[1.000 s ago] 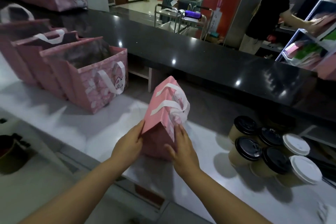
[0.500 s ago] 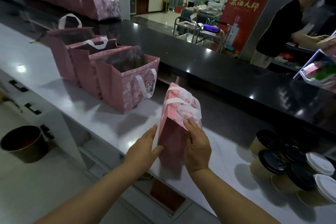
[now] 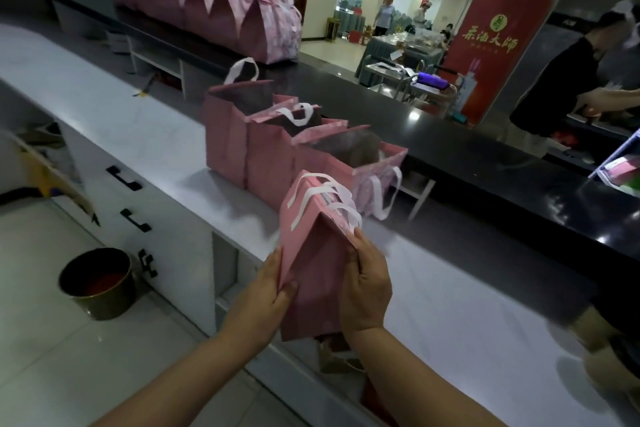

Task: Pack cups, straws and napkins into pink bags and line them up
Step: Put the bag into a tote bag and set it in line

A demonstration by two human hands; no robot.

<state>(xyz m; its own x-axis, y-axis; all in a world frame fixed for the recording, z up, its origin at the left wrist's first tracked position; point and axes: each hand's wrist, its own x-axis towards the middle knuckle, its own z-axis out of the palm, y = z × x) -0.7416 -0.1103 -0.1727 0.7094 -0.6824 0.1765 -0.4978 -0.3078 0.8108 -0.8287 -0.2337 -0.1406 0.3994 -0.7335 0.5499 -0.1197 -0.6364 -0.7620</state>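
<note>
**Nearly done with one bag, three more standing open**

Both hands are holding a closed pink bag (image 3: 315,270) at the near edge of the white counter (image 3: 114,97). Its top is folded to a peak and its white ribbon handles are lying over the fold. The left hand (image 3: 263,298) is pinching the bag's left edge, with the fingers lying along the side and the thumb pressing on the near face. The right hand (image 3: 367,284) is gripping the right edge, fingers curled round it just below the handles. Whether the base is resting on the counter or hanging just clear of it cannot be told from this angle. The folded top is also hiding what is inside.

Further along the same counter, three open pink bags (image 3: 270,163) are standing side by side and touching, mouths gaping and handles flopping. They look to be waiting for filling or closing, though their contents are mostly hidden. Up on the black ledge (image 3: 485,166) behind, a row of closed bags (image 3: 221,10) is standing in a neat line, peak after peak.

Judging by this, a good share of the job is finished. What seems to be remaining is setting this bag at the end of the line, then filling, closing and placing the three open ones. No cups, straws or napkins are showing plainly.
</note>
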